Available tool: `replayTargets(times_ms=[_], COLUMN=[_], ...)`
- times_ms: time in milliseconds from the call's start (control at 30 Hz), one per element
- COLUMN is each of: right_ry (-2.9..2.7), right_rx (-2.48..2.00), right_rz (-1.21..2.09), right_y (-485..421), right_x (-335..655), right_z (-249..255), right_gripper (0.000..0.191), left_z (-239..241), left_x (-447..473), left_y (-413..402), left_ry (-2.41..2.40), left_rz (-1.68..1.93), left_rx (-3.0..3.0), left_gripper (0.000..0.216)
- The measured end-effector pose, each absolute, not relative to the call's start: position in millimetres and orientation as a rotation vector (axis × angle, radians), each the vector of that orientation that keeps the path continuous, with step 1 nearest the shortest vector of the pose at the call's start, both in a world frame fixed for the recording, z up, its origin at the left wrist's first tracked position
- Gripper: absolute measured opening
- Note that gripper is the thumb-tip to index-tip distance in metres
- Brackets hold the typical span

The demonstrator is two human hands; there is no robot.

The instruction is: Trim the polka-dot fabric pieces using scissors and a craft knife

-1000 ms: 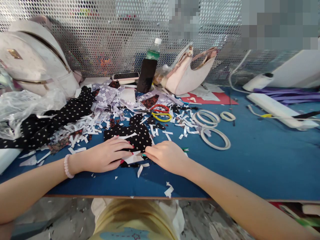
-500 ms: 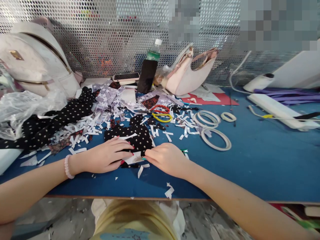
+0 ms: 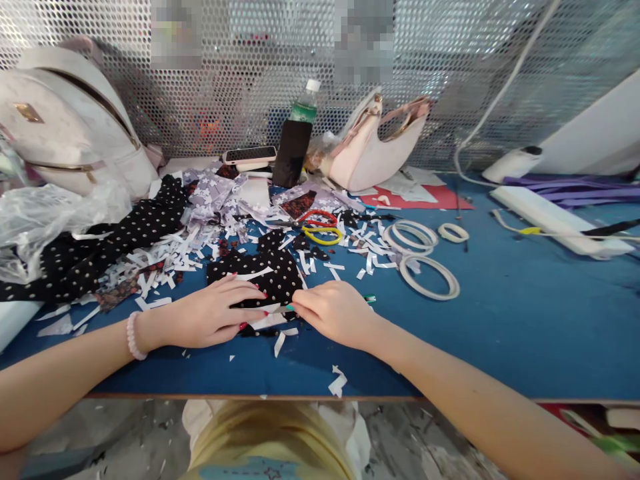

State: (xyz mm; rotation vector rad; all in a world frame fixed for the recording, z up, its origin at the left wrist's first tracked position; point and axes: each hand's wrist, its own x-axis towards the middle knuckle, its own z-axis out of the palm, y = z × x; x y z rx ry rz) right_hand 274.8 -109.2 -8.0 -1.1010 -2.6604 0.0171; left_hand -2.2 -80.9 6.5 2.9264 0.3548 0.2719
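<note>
A piece of black polka-dot fabric (image 3: 277,273) lies flat on the blue table with white strips on and beside it. Spread over its lower left part, my left hand (image 3: 220,312) presses it down; the fingers with red nails are stretched out. My right hand (image 3: 340,313) is closed in a pinch at the fabric's lower right edge. It grips a thin tool with a teal part (image 3: 289,307) at the fingertips and a narrow grey tip pointing left over a white strip (image 3: 267,321). A green end shows behind the knuckles; the hand hides the rest.
Scissors with red and yellow handles (image 3: 323,235) lie beyond the fabric among white paper scraps (image 3: 173,250). White tape rolls (image 3: 430,277) rest to the right. Behind stand a dark phone (image 3: 292,153), a bottle (image 3: 306,103), a pale handbag (image 3: 373,150) and a backpack (image 3: 75,127).
My right hand has shifted slightly up, and the tool's grey tip now shows between the hands. My left hand stays on the fabric. The view has turned slightly.
</note>
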Motion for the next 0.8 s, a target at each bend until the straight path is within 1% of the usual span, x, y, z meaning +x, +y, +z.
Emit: replayTargets(times_ms=[200,433,633,800], right_ry=[-2.674,-2.690,-2.721,-2.740], right_rx=[-1.133,-1.072,-1.071,-1.041], right_rz=[-0.052,-0.092,-0.072,-0.049], right_y=[-109.3,-110.1,-109.3,-108.7], right_x=[273.7,272.3,273.1,273.7], right_z=[-10.0,-8.9,-8.9,-8.7], right_gripper=[0.037,0.037,0.034,0.034], left_z=[9.9,10.4,8.2,6.2], left_x=[-0.9,-0.9,-1.8,-2.9], left_y=[-81.8,-82.4,-82.3,-81.2], left_ry=[0.360,0.364,0.360,0.355], left_rz=[0.254,0.203,0.180,0.186], left_rx=[2.930,2.905,2.937,2.967], left_gripper=[0.043,0.044,0.046,0.042])
